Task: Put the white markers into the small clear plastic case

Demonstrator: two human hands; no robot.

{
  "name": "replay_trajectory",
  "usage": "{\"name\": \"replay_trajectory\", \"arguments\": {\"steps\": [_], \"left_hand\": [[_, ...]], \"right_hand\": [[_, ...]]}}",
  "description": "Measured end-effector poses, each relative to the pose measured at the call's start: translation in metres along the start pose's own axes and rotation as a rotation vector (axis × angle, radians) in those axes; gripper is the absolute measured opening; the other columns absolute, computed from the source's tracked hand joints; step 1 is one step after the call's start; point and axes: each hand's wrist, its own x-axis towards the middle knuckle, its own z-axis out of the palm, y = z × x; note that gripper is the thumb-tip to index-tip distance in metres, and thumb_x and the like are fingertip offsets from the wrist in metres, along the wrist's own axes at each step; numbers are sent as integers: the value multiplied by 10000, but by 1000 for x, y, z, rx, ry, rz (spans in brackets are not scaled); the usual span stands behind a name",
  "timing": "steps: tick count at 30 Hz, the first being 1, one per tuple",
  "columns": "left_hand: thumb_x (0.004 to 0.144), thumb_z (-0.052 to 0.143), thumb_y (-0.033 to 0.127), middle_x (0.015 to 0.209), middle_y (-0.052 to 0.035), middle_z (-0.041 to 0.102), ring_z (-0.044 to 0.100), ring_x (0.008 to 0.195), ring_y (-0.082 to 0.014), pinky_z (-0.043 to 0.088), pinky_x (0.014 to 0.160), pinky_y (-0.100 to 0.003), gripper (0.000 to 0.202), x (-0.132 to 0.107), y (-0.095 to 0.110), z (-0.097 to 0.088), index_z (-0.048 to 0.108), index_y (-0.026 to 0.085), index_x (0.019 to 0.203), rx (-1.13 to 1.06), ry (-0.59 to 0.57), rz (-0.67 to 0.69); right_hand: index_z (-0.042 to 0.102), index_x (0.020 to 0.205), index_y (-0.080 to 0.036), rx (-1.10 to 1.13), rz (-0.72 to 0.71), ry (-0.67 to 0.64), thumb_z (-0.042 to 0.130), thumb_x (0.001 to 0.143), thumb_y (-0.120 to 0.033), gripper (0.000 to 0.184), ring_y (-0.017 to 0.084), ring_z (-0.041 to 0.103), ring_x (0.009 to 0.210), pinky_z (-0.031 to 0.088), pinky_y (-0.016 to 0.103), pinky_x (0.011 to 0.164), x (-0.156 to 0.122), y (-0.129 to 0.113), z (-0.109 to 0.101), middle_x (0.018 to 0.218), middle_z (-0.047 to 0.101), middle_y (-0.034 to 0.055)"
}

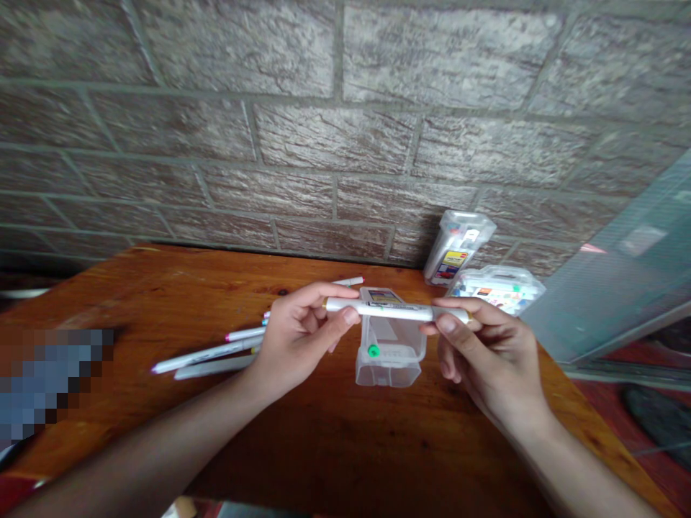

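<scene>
A white marker (396, 309) with yellowish ends is held level between my two hands, above the table. My left hand (299, 334) pinches its left end between thumb and fingers. At the other end, my right hand (497, 352) grips the capped part with thumb and forefinger. Below and behind the marker lies a clear plastic case (389, 370), with a green-ended item (373, 351) showing in it. Several loose markers (208, 355) lie on the table left of the case, partly hidden by my left hand.
On the wooden table (162, 288), a tall clear case (458, 244) stands against the brick wall (302, 137). A clear box (502, 284) with coloured contents is beside it, behind my right hand. Another marker (350, 281) lies near the wall. A glass panel (620, 273) rises at the right.
</scene>
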Motion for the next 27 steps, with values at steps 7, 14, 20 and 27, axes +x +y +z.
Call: {"name": "replay_trajectory", "arguments": {"steps": [7, 14, 20, 27], "left_hand": [[888, 824, 206, 805, -25, 785, 572, 511, -70, 428, 467, -192, 102, 0, 3, 1, 795, 174, 981, 69, 15, 50], [836, 861, 190, 873, -53, 823, 741, 755, -162, 574, 671, -238, 91, 3, 7, 2, 803, 174, 904, 136, 36, 100], [874, 829, 192, 904, -57, 818, 704, 688, -129, 522, 593, -209, 92, 1, 5, 2, 792, 170, 955, 84, 19, 74], [926, 782, 177, 870, -11, 777, 516, 498, -37, 390, 470, -180, 87, 0, 2, 0, 773, 181, 1012, 56, -26, 77]], "right_hand": [[798, 1016, -234, -58, -30, 3, 877, 870, -301, 179, 97, 530, 351, 415, 194, 341, -1, 1, 2, 542, 684, -32], [777, 948, -218, -78, -52, 10, 885, 855, -260, 148, 85, 541, 351, 410, 173, 350, -1, -5, 8, 540, 655, -44], [789, 982, -225, -57, -30, -7, 847, 904, -325, 140, 81, 542, 369, 408, 171, 364, -2, -5, 6, 586, 705, -10], [795, 1004, -240, -83, -68, -34, 822, 926, -310, 108, 82, 548, 362, 417, 163, 364, -1, -2, 2, 562, 691, -21]]}}
